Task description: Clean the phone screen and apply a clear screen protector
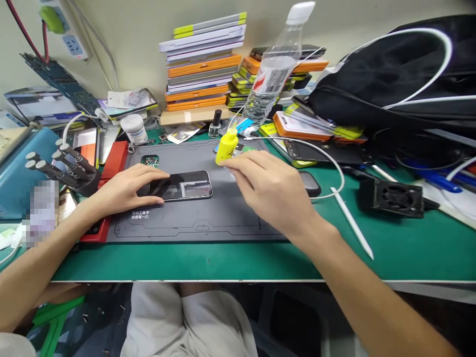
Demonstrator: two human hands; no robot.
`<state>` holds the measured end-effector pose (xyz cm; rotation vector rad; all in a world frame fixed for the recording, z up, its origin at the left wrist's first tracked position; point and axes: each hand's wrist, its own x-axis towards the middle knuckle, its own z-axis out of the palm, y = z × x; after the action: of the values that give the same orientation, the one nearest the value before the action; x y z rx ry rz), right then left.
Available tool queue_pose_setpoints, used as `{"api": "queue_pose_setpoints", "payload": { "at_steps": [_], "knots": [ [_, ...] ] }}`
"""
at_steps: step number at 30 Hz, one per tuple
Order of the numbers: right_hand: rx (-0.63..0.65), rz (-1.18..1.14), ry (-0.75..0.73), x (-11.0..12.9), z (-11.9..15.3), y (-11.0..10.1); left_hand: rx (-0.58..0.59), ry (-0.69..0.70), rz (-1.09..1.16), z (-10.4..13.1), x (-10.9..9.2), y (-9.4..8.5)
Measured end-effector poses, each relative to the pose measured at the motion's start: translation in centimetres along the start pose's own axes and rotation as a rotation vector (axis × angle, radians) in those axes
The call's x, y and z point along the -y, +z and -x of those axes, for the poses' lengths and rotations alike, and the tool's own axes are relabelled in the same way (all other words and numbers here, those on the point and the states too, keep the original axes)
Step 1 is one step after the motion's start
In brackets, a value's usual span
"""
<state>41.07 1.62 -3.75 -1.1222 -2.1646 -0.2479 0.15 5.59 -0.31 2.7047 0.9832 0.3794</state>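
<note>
A phone (189, 185) with a dark, reflective screen lies flat on the grey work mat (186, 218). My left hand (128, 188) holds the phone's left end between thumb and fingers. Above the mat, right of the phone, my right hand (266, 183) has its fingertips pinched together near the base of a small yellow bottle (227, 145). Whether the fingertips touch the bottle or hold something tiny cannot be made out. The bottle stands near the back of the mat, slightly tilted in view, with a thin pale tip.
Stacked boxes (203, 74) and a water bottle (273, 69) stand behind the mat. A tool holder (80, 173) and red device (113, 161) are at left. At right lie a white stylus (351, 223), a small black fan (394, 198), looping cables and a black bag (390, 74).
</note>
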Motion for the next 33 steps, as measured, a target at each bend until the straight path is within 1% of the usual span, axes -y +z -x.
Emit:
{"api": "queue_pose_setpoints", "payload": {
  "at_steps": [3, 5, 7, 10, 13, 16, 18, 23, 25, 29, 33],
  "knots": [
    [0.164, -0.026, -0.167, 0.7, -2.3, 0.1, -0.02, 0.08, -0.062, 0.0, -0.1, 0.1],
    [0.264, 0.0, -0.264, 0.7, -3.8, 1.1, -0.021, 0.102, -0.104, 0.0, -0.1, 0.3],
    [0.318, 0.009, -0.326, 0.5, -4.8, 2.5, -0.024, 0.124, -0.141, 0.1, -0.2, 0.4],
    [0.324, -0.016, -0.326, 0.0, -5.2, 4.6, -0.041, 0.176, -0.204, 0.3, -0.4, 0.6],
    [0.306, -0.099, -0.26, -0.2, -4.5, 5.5, -0.042, 0.198, -0.289, 0.4, -0.8, 0.8],
    [0.292, -0.196, -0.174, -0.2, -3.6, 5.1, -0.046, 0.218, -0.367, 0.4, -1.3, 1.0],
    [0.297, -0.236, -0.142, -0.2, -3.2, 4.5, -0.051, 0.236, -0.408, 0.3, -1.7, 1.0],
    [0.369, -0.283, -0.183, -0.6, -3.1, 3.6, -0.032, 0.207, -0.439, 0.6, -2.3, 1.0],
    [0.386, -0.289, -0.195, -0.8, -3.1, 3.3, -0.032, 0.19, -0.4, 0.7, -2.4, 0.9],
    [0.413, -0.319, -0.194, -1.0, -3.3, 2.7, -0.057, 0.17, -0.252, 0.7, -2.2, 0.6],
    [0.436, -0.353, -0.18, -1.1, -3.4, 2.2, -0.038, 0.075, -0.115, 0.6, -2.1, 0.3]
  ]
}}
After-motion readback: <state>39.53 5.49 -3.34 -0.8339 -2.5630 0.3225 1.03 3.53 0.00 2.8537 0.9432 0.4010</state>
